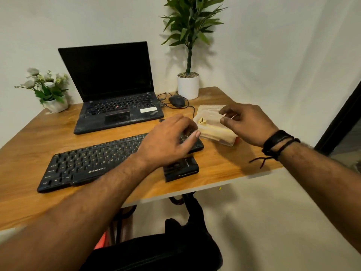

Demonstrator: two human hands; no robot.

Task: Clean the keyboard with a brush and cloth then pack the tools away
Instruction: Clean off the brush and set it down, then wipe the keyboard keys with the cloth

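Note:
A black keyboard (88,163) lies slanted across the wooden desk (29,192). My left hand (170,139) hovers over its right end with the fingers curled and apart, the thumb close to a translucent plastic container (211,122). A yellow cloth (213,132) lies inside the container. Over the container's right side is my right hand (246,122), thumb and forefinger spread just above the rim and holding nothing that I can make out. Something orange (237,140) peeks out at the container's near right corner. No brush can be seen.
A dusty open laptop (117,112) stands behind the keyboard, with a wired mouse (176,100) to its right. A potted plant (188,86) and a flower pot (56,104) stand at the back. A small black case (181,169) lies before the keyboard. A black chair (156,251) is below.

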